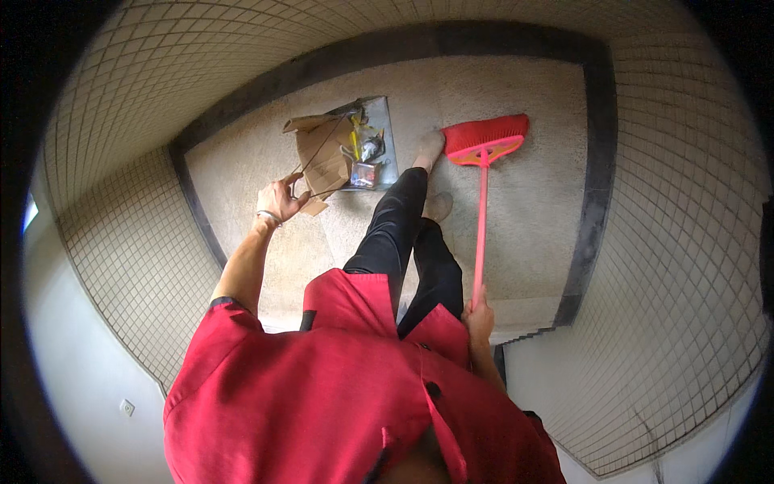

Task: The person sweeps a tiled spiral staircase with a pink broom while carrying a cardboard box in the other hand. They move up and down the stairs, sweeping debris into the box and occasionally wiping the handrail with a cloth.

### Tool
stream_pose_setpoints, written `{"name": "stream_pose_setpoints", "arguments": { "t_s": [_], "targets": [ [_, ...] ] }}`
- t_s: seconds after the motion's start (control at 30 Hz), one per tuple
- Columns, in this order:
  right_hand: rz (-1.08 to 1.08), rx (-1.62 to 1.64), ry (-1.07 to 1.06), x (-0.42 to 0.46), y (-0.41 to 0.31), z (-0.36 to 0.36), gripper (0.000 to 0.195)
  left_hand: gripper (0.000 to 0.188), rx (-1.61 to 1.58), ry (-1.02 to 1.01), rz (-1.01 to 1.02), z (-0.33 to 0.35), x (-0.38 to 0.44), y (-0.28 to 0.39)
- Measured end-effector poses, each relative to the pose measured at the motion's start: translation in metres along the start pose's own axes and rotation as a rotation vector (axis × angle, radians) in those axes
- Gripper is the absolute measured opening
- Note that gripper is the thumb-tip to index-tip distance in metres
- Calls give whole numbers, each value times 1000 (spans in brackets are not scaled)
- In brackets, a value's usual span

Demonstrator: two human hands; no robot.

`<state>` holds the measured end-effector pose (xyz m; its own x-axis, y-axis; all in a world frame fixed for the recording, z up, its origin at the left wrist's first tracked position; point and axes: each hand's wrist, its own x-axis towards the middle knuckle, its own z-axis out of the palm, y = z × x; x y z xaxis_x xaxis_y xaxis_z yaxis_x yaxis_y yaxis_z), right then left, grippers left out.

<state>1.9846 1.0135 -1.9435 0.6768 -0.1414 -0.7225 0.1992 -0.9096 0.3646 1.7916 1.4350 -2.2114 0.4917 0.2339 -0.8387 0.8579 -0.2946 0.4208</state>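
My left hand (283, 199) grips the thin wire handle (320, 150) of a metal dustpan (392, 136). A torn piece of brown cardboard (323, 148) lies across the dustpan's left side and sticks out past it. Beside it in the pan are a crumpled yellow-and-clear plastic wrapper (366, 139) and a small printed packet (364, 175). My right hand (479, 319) is closed around the pink pole (482, 230) of a broom. The broom's red bristles (487, 132) rest on the floor to the right of my foot.
Speckled floor (526, 242) surrounds my feet, edged by a dark border (595, 181). Small-tiled walls (677, 254) close in on the left, right and far side. A steplike dark edge (529, 336) shows at lower right. A wall socket or switch (127, 408) is at lower left.
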Motion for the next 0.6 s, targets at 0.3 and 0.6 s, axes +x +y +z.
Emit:
{"name": "stream_pose_setpoints", "arguments": {
  "t_s": [0.3, 0.6],
  "targets": [
    [-92, 7, 61, -16, -9, -21, 59, 58, 14, 40, 33, 3, -3, -4],
    [-100, -20, 97, -15, -15, -6, 58, 58, -38, 109, 63, 4, 2, -9]
  ]
}}
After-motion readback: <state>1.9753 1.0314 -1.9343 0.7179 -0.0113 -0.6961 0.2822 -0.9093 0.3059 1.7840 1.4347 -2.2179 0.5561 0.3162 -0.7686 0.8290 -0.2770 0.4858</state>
